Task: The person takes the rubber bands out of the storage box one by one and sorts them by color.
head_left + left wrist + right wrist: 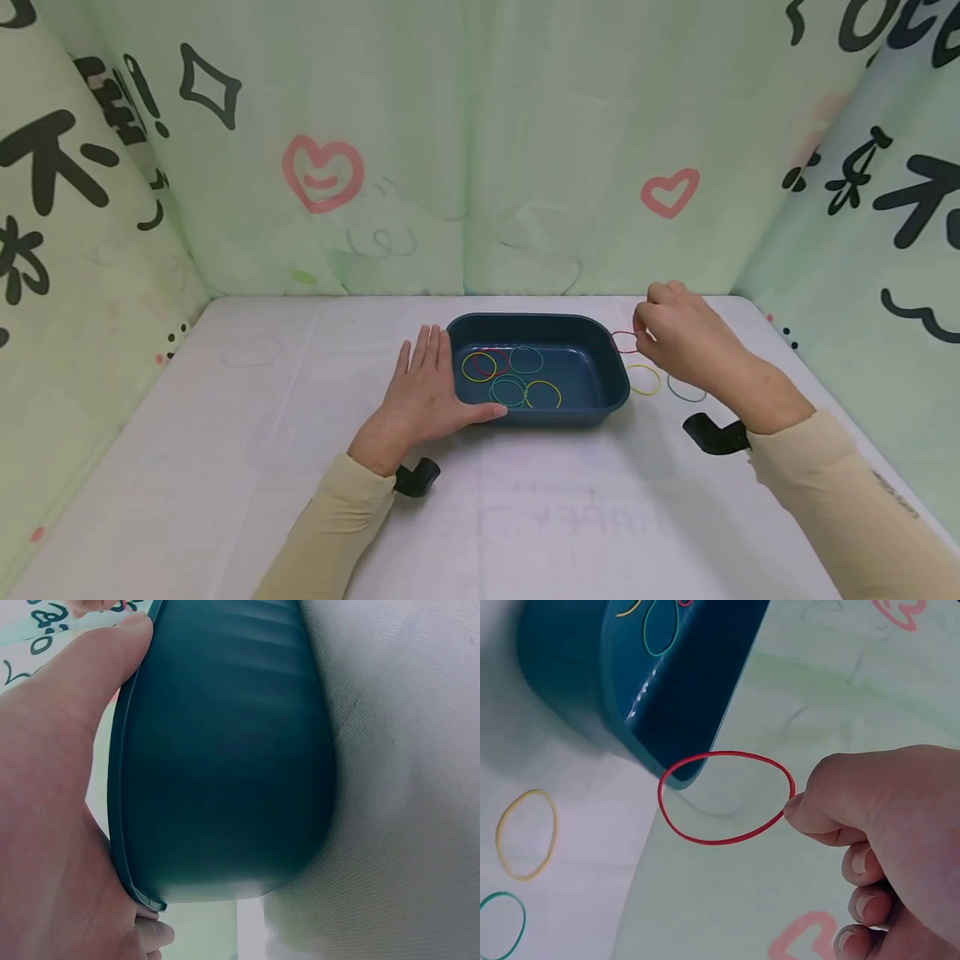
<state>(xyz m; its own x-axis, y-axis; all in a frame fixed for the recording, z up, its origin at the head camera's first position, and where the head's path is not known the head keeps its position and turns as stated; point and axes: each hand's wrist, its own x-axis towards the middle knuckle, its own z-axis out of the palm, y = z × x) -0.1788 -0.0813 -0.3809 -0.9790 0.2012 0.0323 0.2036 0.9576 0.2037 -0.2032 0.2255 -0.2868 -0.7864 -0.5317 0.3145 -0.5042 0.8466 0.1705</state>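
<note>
A dark blue tub (555,417) stands on the table with several rubber bands inside, among them a yellow rubber band (463,373) and a green rubber band (527,347). My left hand (429,408) rests against its left end, fingers straight and thumb lying along the front rim. Just beyond the tub's right end, my right hand (686,333) pinches a red rubber band (721,842) between thumb and index finger. In the right wrist view this band hangs out sideways from the fingertips, overlapping the tub's corner. The other right fingers are curled.
Right of the tub, a yellow rubber band (645,395) and a bluish-green rubber band (687,401) lie on the white tabletop (300,500). Printed pale green curtains (480,167) enclose the table at the back and both sides.
</note>
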